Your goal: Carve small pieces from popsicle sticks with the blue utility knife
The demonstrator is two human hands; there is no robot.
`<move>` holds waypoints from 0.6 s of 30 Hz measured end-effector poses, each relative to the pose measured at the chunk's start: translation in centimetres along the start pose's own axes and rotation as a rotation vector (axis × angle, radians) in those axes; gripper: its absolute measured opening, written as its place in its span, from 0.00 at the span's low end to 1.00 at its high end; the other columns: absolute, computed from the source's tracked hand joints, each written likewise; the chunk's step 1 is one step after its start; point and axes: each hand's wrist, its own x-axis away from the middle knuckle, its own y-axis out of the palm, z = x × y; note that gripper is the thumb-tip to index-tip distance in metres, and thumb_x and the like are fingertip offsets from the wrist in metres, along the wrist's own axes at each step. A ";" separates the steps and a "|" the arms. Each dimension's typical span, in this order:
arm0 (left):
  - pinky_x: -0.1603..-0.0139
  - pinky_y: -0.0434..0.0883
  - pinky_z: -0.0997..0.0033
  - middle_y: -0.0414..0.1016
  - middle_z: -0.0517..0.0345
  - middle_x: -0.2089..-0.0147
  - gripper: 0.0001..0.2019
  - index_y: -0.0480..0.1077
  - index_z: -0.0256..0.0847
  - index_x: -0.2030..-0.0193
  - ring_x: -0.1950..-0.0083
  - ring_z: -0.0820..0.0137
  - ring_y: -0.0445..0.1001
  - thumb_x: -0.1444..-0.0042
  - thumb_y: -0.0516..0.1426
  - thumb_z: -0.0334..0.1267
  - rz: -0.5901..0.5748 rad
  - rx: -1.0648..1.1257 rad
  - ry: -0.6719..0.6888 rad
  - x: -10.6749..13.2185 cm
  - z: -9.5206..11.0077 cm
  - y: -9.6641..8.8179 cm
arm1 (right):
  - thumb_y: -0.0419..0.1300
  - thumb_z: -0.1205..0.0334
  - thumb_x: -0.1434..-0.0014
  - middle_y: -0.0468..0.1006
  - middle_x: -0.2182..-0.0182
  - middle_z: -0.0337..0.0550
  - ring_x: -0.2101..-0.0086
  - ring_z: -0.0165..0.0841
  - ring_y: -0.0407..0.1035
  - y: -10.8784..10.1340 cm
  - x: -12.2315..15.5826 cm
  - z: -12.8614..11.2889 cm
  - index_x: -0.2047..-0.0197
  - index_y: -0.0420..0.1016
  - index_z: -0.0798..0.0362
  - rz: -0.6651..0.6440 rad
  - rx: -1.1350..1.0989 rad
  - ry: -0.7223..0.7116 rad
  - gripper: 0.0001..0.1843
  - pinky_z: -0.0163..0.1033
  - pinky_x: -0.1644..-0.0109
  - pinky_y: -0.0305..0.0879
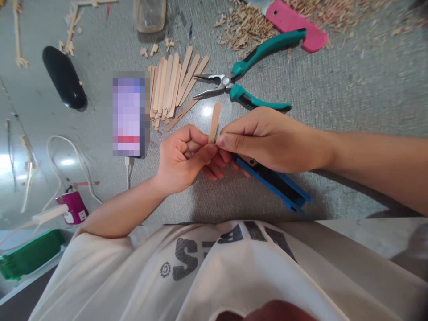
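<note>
A wooden craft stick (pixel 215 119) stands up between the thumb and fingers of my left hand (pixel 183 156), its rounded end pointing away from me. Small dark marks show on its lower part. My right hand (pixel 267 140) is closed in a pinch against the stick's right edge, and what its fingertips grip is too small to make out. Under the right hand is a blue tool (pixel 272 180) with a dark middle; its near end is hidden by the fingers. Beyond my hands, several loose craft sticks (pixel 165 84) lie in a fanned pile.
Long-nose pliers (pixel 226 81) with green handles lie spread beyond my right hand. Behind them are a pink-handled knife (pixel 294 26) and wood shavings (pixel 247 29). A phone (pixel 129 116), a black case (pixel 64 76), a white cable (pixel 55 147) and a purple adapter (pixel 75 207) are at left.
</note>
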 end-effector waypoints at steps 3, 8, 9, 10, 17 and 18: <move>0.79 0.79 0.78 0.88 0.66 0.67 0.25 0.61 0.46 0.59 0.73 0.69 0.87 0.31 0.73 0.52 -0.001 0.006 0.010 0.0 0.0 0.0 | 0.56 0.74 0.21 0.73 0.78 0.31 0.78 0.21 0.65 0.0 0.0 0.1 0.72 0.74 0.55 0.004 -0.007 0.002 0.24 0.31 0.71 0.62; 0.79 0.79 0.78 0.88 0.66 0.67 0.24 0.62 0.46 0.58 0.74 0.70 0.87 0.31 0.73 0.52 -0.011 0.002 0.012 0.0 -0.1 0.0 | 0.62 0.62 0.20 0.74 0.77 0.33 0.77 0.22 0.66 0.0 0.1 0.4 0.71 0.75 0.55 -0.005 -0.042 0.028 0.23 0.30 0.75 0.60; 0.79 0.79 0.77 0.88 0.65 0.67 0.24 0.62 0.46 0.58 0.74 0.70 0.87 0.32 0.73 0.53 -0.011 -0.009 0.000 0.0 -0.1 0.0 | 0.63 0.61 0.20 0.74 0.77 0.33 0.77 0.23 0.66 0.0 0.1 0.3 0.70 0.75 0.55 -0.011 -0.040 0.034 0.22 0.31 0.76 0.59; 0.79 0.79 0.77 0.88 0.64 0.67 0.24 0.63 0.46 0.59 0.74 0.69 0.87 0.32 0.73 0.54 -0.007 -0.021 -0.008 0.0 0.0 0.0 | 0.62 0.62 0.20 0.74 0.77 0.33 0.77 0.23 0.66 0.0 0.1 0.3 0.70 0.76 0.55 -0.012 -0.030 0.038 0.22 0.31 0.76 0.59; 0.80 0.78 0.78 0.87 0.64 0.70 0.26 0.65 0.44 0.60 0.75 0.70 0.85 0.35 0.74 0.57 0.083 -0.090 0.048 0.0 0.2 0.6 | 0.58 0.73 0.22 0.74 0.78 0.31 0.77 0.21 0.65 0.2 0.1 -0.1 0.73 0.72 0.54 0.039 0.036 -0.001 0.24 0.31 0.70 0.62; 0.80 0.77 0.78 0.86 0.64 0.70 0.26 0.66 0.44 0.60 0.76 0.70 0.85 0.35 0.74 0.57 0.096 -0.100 0.056 0.0 0.2 0.7 | 0.58 0.72 0.21 0.74 0.78 0.31 0.77 0.21 0.65 0.3 0.1 0.0 0.73 0.72 0.53 0.040 0.037 -0.007 0.24 0.32 0.70 0.61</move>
